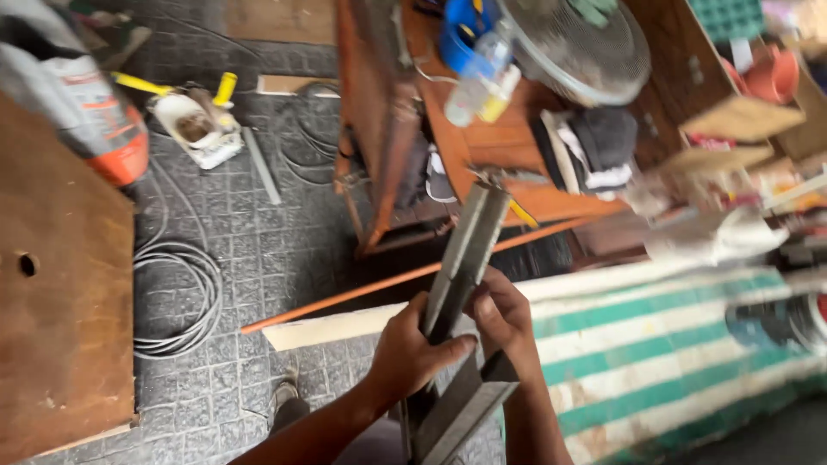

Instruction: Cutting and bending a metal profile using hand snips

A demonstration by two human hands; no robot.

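Both my hands grip a long grey metal angle bar (468,245) that tilts up and away from me, over the floor. My left hand (412,349) wraps its lower middle from the left, thumb across the front. From the right, my right hand (502,317) closes on the bar at about the same height. The bar's lower end (461,412) shows below my hands, near my lap. Its upper end reaches toward a wooden bench (482,142).
A green-and-white striped mat (672,353) lies at the right. A thin orange rod (379,288) and a pale wooden strip (336,327) cross the grey tiled floor (241,250). A coiled cable (185,297), a brown board (60,284), a fan (577,47) and bottles (478,77) stand around.
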